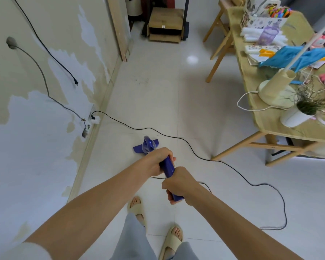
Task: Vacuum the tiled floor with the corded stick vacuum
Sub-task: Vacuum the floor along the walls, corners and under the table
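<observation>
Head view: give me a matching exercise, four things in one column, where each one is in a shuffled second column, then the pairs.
Things
1. vacuum handle
2. vacuum head
3. black cord
4. potted plant

Places
A. on the wooden table at right
B. trailing over the tiles from the wall socket
C. on the floor near the left wall, ahead of the hands
D. gripped by the left hand and the right hand

Pairs: 1-D, 2-C, 3-B, 4-A
</observation>
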A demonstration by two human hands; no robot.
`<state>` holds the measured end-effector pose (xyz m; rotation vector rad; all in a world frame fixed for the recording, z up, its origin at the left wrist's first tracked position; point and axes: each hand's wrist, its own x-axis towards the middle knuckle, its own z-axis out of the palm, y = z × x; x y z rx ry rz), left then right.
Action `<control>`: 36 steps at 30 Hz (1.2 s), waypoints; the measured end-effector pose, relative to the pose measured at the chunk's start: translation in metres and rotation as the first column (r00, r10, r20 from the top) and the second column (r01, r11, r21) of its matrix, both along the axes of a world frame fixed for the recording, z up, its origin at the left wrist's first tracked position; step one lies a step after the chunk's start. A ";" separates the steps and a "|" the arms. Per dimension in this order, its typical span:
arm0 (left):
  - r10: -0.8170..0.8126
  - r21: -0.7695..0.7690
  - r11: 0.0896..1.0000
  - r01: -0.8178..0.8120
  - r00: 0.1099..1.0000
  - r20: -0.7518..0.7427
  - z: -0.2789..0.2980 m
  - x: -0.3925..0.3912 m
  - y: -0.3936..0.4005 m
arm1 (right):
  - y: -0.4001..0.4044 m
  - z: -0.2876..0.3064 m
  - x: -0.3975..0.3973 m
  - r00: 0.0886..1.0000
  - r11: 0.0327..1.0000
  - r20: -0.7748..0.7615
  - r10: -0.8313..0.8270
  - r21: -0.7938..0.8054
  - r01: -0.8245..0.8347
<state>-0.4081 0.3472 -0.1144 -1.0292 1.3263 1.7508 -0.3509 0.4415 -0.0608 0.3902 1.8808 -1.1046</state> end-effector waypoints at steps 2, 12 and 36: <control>0.009 -0.004 1.000 -0.009 1.000 0.002 -0.006 -0.005 -0.007 | -0.009 -0.011 -0.002 0.999 0.999 0.002 -0.043 -0.018 0.043; 0.180 0.135 0.976 -0.171 0.982 -0.059 -0.005 -0.055 -0.041 | -0.044 -0.007 -0.059 0.995 0.995 -0.026 -0.100 0.026 0.101; 0.001 0.039 0.999 0.011 0.958 -0.286 0.038 -0.185 -0.062 | -0.076 0.033 -0.163 0.955 0.982 -0.237 -0.176 0.026 0.187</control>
